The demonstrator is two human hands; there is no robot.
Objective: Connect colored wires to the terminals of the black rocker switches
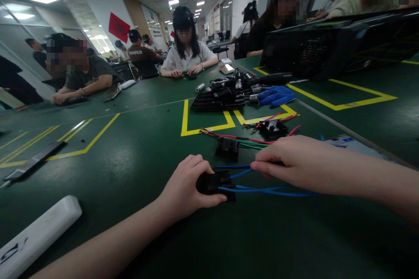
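Note:
My left hand is closed around a small black connector block resting on the green table. Several blue wires run out of the block to the right. My right hand pinches one blue wire just right of the block, fingers pressed together. Beyond my hands lie another black connector with red and green wires and a third black connector with red wires.
A black grille part, metal cylinders and a blue glove lie further back inside yellow floor-tape marks. A white bar sits at the near left, a dark strip left. A black case stands at right. Other people work across the table.

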